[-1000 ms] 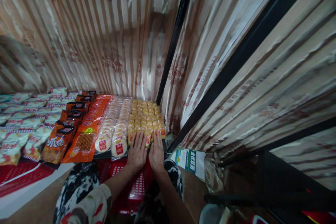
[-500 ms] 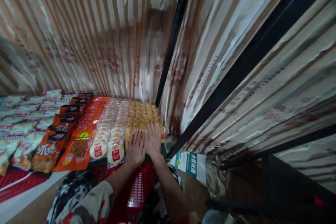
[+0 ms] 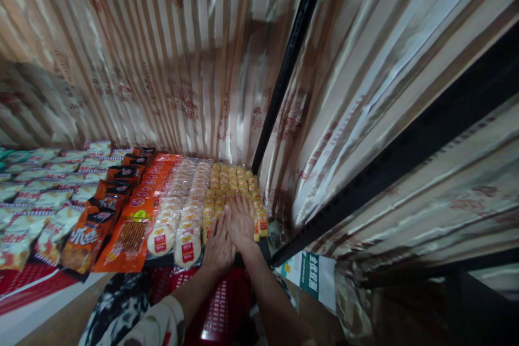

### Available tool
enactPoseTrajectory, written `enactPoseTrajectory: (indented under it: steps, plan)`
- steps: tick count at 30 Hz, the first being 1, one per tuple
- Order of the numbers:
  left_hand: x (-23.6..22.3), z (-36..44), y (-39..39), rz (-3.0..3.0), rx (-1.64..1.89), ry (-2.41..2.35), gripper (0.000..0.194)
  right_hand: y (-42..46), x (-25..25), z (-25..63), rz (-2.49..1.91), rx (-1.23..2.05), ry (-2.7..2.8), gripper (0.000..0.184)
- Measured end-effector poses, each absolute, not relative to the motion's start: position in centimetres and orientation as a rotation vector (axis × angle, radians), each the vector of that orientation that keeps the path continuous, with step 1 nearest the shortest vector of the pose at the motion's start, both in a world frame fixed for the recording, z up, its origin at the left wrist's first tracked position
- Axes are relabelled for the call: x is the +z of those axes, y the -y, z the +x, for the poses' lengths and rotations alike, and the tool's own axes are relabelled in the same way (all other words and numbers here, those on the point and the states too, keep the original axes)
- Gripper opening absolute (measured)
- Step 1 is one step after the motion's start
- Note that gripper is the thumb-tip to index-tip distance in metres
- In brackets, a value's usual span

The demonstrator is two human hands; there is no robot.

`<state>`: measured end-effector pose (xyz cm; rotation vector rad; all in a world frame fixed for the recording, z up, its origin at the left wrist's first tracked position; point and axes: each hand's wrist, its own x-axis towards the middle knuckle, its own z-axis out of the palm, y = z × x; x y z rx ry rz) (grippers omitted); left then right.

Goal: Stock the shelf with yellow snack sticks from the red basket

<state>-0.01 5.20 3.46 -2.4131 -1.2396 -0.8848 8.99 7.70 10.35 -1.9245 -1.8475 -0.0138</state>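
Rows of small yellow wrapped snacks (image 3: 231, 177) lie at the right end of the shelf. My left hand (image 3: 219, 246) rests flat at their front edge, fingers stretched out. Beside it, my right hand (image 3: 242, 221) lies flat on top of the yellow packs, its fingers extended and its edge touching the left hand. Neither hand grips anything. Just left of my hands are rows of round white rice crackers (image 3: 187, 246) in clear wrappers with red labels. The packs right under my palms are hidden.
Orange stick-snack bags (image 3: 130, 232), orange-and-black bags (image 3: 83, 240) and white snack bags (image 3: 18, 238) fill the shelf leftward. A black post (image 3: 284, 75) and slanted black bar (image 3: 365, 184) stand right. Below are a red basket (image 3: 217, 308) and a green-and-white package (image 3: 312, 275).
My right hand has moved forward and left onto the yellow snacks, coming against the left hand. The left hand stays flat at the front of the rows. The view has shifted slightly.
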Motion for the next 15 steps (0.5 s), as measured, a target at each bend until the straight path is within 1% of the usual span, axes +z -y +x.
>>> enactPoseTrajectory:
  steps: [4, 9, 15]
  plan:
    - [2.7, 0.1, -5.4, -2.457, -0.935, 1.163, 0.046, -10.5, 11.8, 6.5, -1.79, 0.094, 2.07, 0.046]
    - [2.5, 0.2, -5.4, -2.442, -0.958, 1.219, 0.044, -12.7, 11.8, 4.7, -1.802, 0.195, 2.213, 0.05]
    - [2.4, 0.3, -5.5, -2.468, -0.934, 1.236, 0.045, -12.9, 11.2, 4.9, -1.811, 0.137, 2.231, 0.048]
